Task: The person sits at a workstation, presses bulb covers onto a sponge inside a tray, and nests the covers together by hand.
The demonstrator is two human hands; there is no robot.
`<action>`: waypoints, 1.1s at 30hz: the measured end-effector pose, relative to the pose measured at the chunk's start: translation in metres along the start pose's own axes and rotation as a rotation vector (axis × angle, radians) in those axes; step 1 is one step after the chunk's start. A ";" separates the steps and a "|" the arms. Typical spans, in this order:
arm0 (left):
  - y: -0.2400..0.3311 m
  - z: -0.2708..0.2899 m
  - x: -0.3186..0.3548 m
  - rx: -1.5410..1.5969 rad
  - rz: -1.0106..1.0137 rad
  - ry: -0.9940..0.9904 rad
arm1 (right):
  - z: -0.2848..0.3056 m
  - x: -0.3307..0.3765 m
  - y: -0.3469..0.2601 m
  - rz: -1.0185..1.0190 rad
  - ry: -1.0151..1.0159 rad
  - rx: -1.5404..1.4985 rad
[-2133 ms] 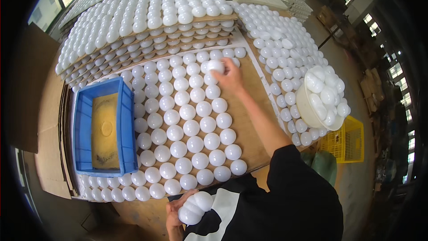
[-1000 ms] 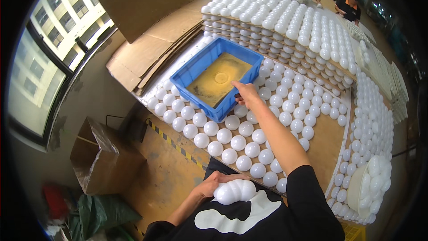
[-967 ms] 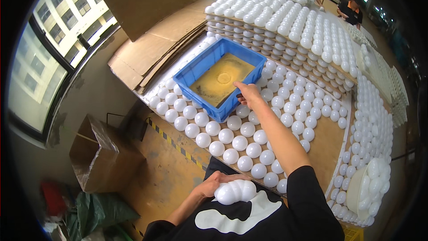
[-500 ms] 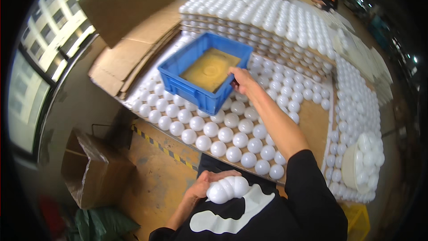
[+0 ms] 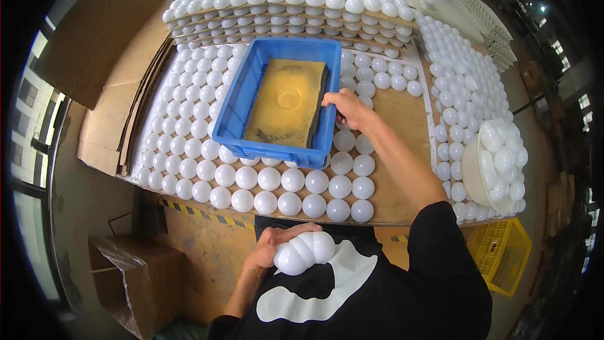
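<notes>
My left hand point(image 5: 267, 249) is closed around several white, dome-shaped bulb covers point(image 5: 305, 253), nested in a short row and held against the front of my black shirt. The fingers of my right hand point(image 5: 347, 108) wrap over the right rim of a blue plastic crate point(image 5: 229, 113), with the thumb on top. Inside the crate lies a yellow foam block point(image 5: 277, 91) with a round mark in its middle and dark, worn edges. The crate is over rows of white bulb covers point(image 5: 269, 178) on the table; whether it rests on them I cannot tell.
Stacked layers of bulb covers point(image 5: 302, 3) stand behind the crate. Bare brown board point(image 5: 402, 132) shows to its right, beyond which a white tub point(image 5: 476, 173) brims with more covers. Flat cardboard point(image 5: 123, 91) lies at left; an open carton point(image 5: 151, 283) and yellow basket point(image 5: 500, 252) are below.
The view has turned, so the table and crate appear squarer to me. The crate looks slightly farther right over the covers. Both hands keep their grips.
</notes>
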State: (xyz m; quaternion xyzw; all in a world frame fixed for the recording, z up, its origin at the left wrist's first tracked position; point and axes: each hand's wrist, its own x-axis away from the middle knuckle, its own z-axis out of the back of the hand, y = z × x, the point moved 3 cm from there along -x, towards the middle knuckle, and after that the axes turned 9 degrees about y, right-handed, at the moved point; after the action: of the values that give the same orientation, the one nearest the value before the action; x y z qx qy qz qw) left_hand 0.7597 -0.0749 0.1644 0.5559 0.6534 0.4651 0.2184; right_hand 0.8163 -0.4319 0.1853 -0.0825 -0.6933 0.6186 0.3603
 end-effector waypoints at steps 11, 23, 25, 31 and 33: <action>0.025 0.004 -0.008 -0.008 -0.050 0.214 | 0.011 0.150 0.037 0.104 -0.371 0.222; -0.001 0.015 -0.020 0.382 0.067 0.088 | -0.034 0.208 0.084 -0.059 -0.502 0.053; -0.010 0.024 -0.015 0.343 -0.004 0.105 | -0.022 0.204 0.067 -0.139 -0.558 0.030; -0.013 0.038 -0.007 0.366 -0.087 0.102 | -0.015 0.119 -0.046 0.360 -0.284 0.160; -0.005 0.036 -0.005 0.314 -0.093 0.083 | -0.037 0.060 -0.062 0.467 -0.172 0.392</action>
State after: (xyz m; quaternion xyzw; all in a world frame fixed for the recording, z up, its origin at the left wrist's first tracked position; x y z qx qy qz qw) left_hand 0.7871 -0.0666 0.1420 0.5329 0.7515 0.3691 0.1228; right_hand 0.8154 -0.3829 0.2648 -0.1158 -0.5510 0.8113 0.1573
